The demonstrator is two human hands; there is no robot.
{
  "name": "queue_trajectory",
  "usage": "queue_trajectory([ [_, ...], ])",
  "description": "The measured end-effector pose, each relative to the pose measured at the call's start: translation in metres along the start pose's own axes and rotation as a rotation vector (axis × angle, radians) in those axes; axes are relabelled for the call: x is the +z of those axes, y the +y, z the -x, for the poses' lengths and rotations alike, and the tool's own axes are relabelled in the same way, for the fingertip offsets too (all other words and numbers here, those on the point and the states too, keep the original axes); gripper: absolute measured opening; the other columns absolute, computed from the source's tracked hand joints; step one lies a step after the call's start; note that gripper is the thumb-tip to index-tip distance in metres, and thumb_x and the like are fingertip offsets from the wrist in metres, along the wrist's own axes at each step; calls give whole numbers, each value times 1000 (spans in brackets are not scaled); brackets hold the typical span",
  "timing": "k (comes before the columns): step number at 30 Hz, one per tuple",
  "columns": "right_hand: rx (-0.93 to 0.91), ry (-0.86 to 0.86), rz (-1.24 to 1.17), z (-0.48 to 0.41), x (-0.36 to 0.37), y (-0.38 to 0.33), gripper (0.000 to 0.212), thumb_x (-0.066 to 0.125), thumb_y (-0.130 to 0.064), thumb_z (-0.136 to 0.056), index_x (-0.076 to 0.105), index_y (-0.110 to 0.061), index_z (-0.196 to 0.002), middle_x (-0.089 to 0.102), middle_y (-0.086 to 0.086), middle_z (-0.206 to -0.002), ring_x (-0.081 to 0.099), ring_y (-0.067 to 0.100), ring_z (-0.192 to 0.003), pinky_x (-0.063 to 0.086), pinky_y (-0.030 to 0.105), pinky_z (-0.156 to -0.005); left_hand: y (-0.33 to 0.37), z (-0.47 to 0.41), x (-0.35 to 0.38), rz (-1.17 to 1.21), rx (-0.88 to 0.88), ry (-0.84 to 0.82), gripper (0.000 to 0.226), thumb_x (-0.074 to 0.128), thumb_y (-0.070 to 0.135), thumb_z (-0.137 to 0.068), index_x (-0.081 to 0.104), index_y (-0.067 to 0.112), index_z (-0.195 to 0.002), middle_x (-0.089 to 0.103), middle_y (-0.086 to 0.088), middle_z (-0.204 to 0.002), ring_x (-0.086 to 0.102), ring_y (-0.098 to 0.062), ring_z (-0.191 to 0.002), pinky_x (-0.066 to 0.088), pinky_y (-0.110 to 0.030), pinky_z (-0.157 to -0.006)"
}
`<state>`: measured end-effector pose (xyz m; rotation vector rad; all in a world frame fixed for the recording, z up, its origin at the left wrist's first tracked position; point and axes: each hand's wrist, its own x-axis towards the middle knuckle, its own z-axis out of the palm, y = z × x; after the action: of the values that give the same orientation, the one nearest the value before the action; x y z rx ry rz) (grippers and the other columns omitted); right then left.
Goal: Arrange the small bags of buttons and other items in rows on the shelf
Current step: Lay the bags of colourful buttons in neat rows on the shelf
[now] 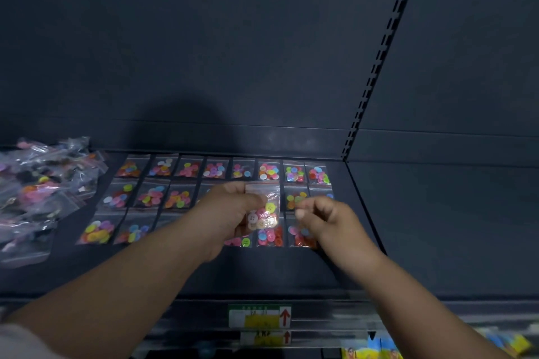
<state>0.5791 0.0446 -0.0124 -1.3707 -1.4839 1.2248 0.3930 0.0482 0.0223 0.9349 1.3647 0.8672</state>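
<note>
- Head view: left hand [230,210] pinches a small bag of buttons [267,207] upright, long axis running near to far, above the laid rows [215,169].
- Right hand [320,218] sits just right of the bag, apart from it, fingers curled, nothing visible in them.
- Bare shelf [262,271] lies nearer than both hands, so the left hand probably places it there.
- A loose pile of bags [43,183] waits far left.

A single head-worn wide-angle camera looks forward and down, close over the shelf [262,271]; the shelf edge runs at 6 o'clock; the back panel [204,38] fills 12 o'clock.
</note>
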Motion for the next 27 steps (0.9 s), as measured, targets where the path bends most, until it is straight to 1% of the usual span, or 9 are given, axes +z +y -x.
queue_trajectory([
  [2,109,-44,-180,0,1,-11,9,63,-16,-87,67,-14,-96,67,3,-86,66,16,-77,54,28,-73,1,2,7,0,9,-34,10,64,12,-87,67,14,-96,72,-2,-79,64,-13,-68,50,-24,-56],
  [4,166,-103,-259,1,2,-17,9,66,-15,-85,66,-14,-93,67,-1,-77,62,11,-69,50,26,-67,2,2,14,-11,15,-64,10,63,13,-88,67,13,-97,73,-3,-80,65,-14,-69,52,-27,-60],
  [8,215,-98,-293,4,-3,-17,10,68,-6,-82,62,-13,-82,63,-3,-67,58,7,-56,45,20,-53,2,3,29,-12,-5,-76,7,66,12,-86,65,12,-94,73,-6,-84,66,-17,-71,54,-28,-62],
  [12,261,2,-268,7,-24,-8,12,67,-5,-83,60,-14,-79,62,-1,-65,55,10,-55,43,21,-52,-1,-1,38,-112,4,-49,6,65,13,-87,62,16,-90,70,-6,-89,67,-17,-72,55,-27,-64],
  [16,320,142,-92,7,-47,8,9,66,-6,-84,61,-12,-80,62,2,-68,54,13,-59,44,22,-54,-13,-6,36,-495,215,-16,5,61,21,-90,59,26,-91,63,3,-94,63,-13,-84,51,-28,-77],
  [18,319,193,39,6,-53,16,8,67,-8,-83,62,-11,-79,62,3,-66,54,12,-58,45,21,-54,-19,-7,35,-696,313,-29,9,58,23,-92,59,27,-100,62,9,-98,59,-6,-88,50,-23,-78],
  [21,299,238,189,3,-53,24,8,69,-10,-81,61,-12,-79,64,2,-65,57,11,-56,45,22,-54,-24,-7,37,-956,457,-23,23,57,27,-92,59,25,-114,61,8,-109,57,-8,-97,49,-28,-88],
  [25,242,266,399,-1,-49,31,14,73,-17,-76,60,-16,-80,68,0,-76,64,14,-72,54,31,-66,-27,-6,39,-1106,636,-1,22,54,33,-93,59,25,-113,52,12,-92,45,-6,-90,39,-23,-79],
  [27,226,277,496,-1,-49,33,19,73,-21,-76,57,-17,-85,66,-2,-80,62,12,-76,52,28,-65,-29,-7,39,-1129,667,2,20,53,33,-93,60,25,-110,47,12,-88,43,-7,-90,37,-24,-78],
])
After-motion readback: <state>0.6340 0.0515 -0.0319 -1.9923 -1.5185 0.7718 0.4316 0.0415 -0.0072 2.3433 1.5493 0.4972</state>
